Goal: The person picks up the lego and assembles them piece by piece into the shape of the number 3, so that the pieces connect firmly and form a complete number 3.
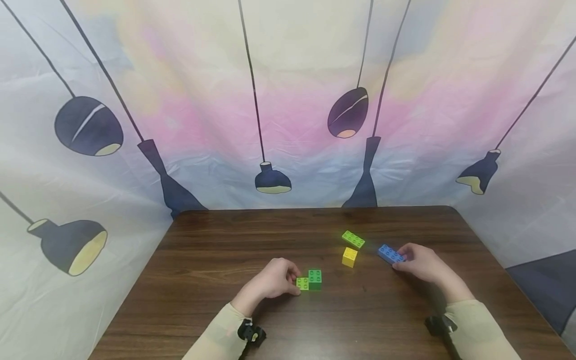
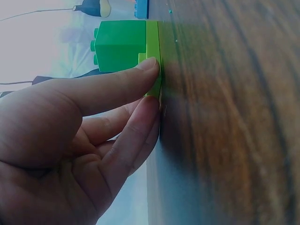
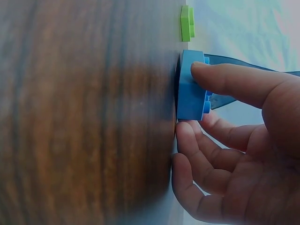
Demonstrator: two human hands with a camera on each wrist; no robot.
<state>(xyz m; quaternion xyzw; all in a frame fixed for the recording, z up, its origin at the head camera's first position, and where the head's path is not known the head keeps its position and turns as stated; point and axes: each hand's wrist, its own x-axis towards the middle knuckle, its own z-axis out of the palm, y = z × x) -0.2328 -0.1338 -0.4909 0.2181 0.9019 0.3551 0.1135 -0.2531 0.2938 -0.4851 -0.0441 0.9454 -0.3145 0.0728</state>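
My left hand (image 1: 273,279) pinches the left end of a flat lime toy building brick (image 1: 302,284), thumb on its near side. A taller green brick (image 1: 315,279) is stacked on that flat brick's right end. In the left wrist view the lime brick (image 2: 153,40) lies along the tabletop beneath the green brick (image 2: 123,46). To the right, my right hand (image 1: 420,262) holds a blue eight-stud brick (image 1: 390,254) by its right end. The right wrist view has the thumb against the side of the blue brick (image 3: 191,89), with a dark sliver between brick and table.
Between the hands stands a yellow brick (image 1: 349,257), a flat lime brick (image 1: 353,239) lying just behind it. All sit on a dark wood table (image 1: 216,250). A fabric backdrop (image 1: 202,160) printed with lamps rises at the table's far edge.
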